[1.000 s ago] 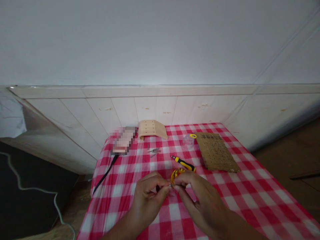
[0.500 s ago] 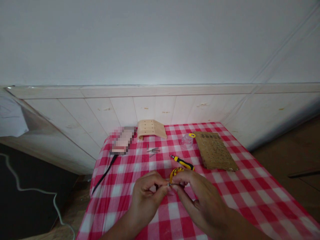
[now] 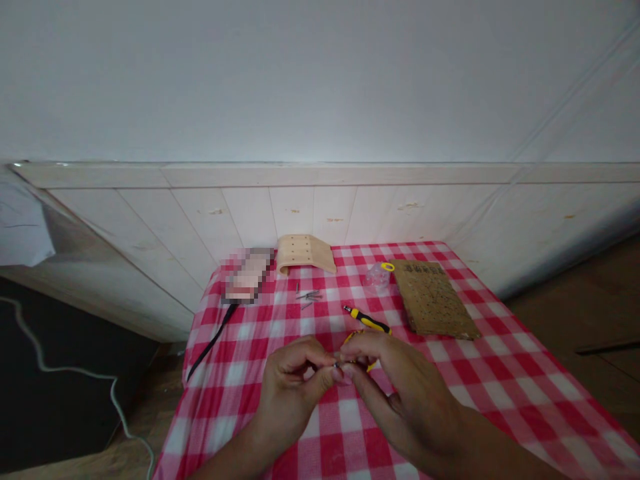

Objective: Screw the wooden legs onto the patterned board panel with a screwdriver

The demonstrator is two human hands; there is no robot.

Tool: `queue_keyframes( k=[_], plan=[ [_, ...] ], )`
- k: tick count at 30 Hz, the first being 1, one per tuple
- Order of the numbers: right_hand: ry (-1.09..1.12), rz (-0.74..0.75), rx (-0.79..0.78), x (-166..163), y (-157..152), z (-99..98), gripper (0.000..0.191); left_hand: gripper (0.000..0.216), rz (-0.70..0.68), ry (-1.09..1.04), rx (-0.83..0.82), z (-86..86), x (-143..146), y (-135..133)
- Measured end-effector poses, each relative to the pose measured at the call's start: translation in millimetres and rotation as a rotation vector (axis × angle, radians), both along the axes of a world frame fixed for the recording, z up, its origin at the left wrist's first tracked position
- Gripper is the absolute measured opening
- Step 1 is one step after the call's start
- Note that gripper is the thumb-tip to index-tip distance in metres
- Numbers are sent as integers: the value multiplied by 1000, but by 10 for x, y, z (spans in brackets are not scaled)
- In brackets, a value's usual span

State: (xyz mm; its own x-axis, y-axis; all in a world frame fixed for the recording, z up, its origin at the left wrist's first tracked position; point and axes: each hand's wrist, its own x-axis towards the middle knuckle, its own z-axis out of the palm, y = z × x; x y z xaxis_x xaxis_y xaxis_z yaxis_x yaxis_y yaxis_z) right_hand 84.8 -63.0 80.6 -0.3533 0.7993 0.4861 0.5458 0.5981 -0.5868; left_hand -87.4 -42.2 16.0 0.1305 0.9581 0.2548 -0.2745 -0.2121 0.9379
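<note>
Above the red and white checked tablecloth [image 3: 500,387], my left hand [image 3: 293,390] and my right hand [image 3: 400,393] meet at the fingertips. Both pinch a tiny metal part [image 3: 338,365], too small to name. Just behind my right fingers a round yellow object [image 3: 371,365] lies mostly hidden. A yellow and black screwdriver [image 3: 367,321] lies a little farther back. Several loose screws [image 3: 307,297] sit beyond that.
A curved wooden piece with holes [image 3: 305,253] rests at the table's far edge against the white panelled wall. A brown perforated board [image 3: 433,299] lies at the right, with a clear plastic container [image 3: 377,275] beside it. A blurred object with a black cable [image 3: 220,330] sits at the left.
Both hands stay pinched together and now cover more of the round yellow object. The view has shifted slightly; nothing on the table has moved.
</note>
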Motion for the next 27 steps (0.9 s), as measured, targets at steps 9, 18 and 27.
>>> queue_keyframes(
  k=[9,18,27],
  plan=[
    [3,-7,-26,4,27,-25,21,15,20,60,-2,29,-15,-6],
    [15,3,-66,28,13,-46,20,18,31,76,-17,-7,-7,-12],
    [16,11,15,7,28,-1,27,14,9,39,-13,-32,3,-16]
  ],
)
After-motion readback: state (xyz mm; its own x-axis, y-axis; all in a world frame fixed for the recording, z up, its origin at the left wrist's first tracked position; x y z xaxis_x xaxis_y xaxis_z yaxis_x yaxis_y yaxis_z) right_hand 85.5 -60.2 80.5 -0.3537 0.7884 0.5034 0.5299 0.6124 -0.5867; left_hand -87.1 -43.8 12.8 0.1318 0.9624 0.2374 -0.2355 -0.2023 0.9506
